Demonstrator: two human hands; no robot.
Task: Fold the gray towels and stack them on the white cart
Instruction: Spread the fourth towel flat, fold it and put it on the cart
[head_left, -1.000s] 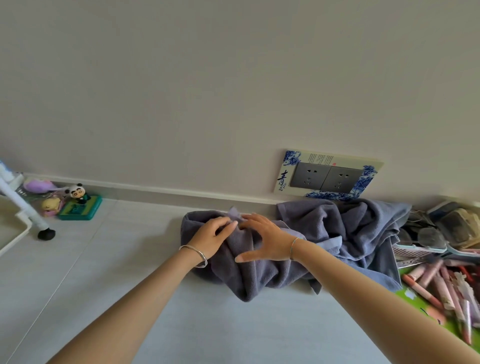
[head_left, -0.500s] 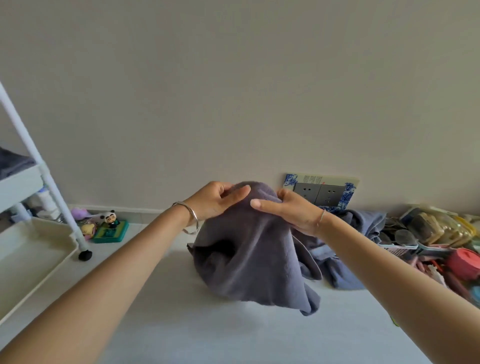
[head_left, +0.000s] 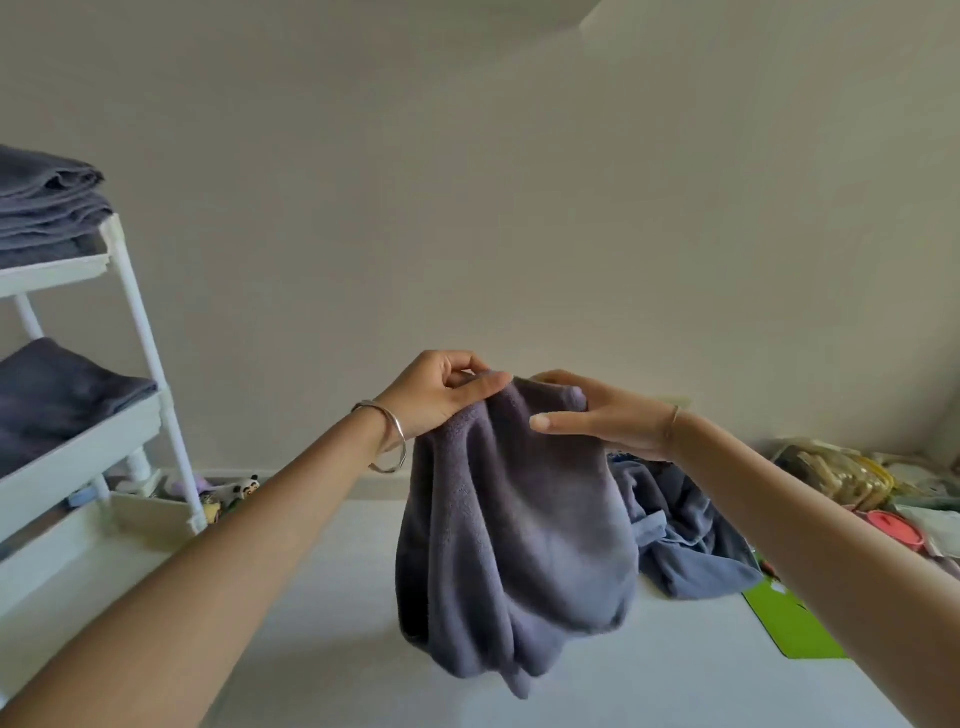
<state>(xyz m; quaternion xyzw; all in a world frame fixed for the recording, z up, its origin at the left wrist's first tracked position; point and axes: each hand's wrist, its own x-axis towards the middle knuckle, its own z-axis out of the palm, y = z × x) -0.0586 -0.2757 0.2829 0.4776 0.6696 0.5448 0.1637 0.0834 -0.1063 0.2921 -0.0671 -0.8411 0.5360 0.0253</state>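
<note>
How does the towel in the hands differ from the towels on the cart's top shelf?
The held towel hangs unfolded and bunched; the stacked towels lie folded flat. The held towel is in the air; the stacked towels rest on the white cart. All are gray.

Panda figurine (head_left: 248, 486) at left; green mat (head_left: 789, 623), red lid (head_left: 891, 525) at right
</note>
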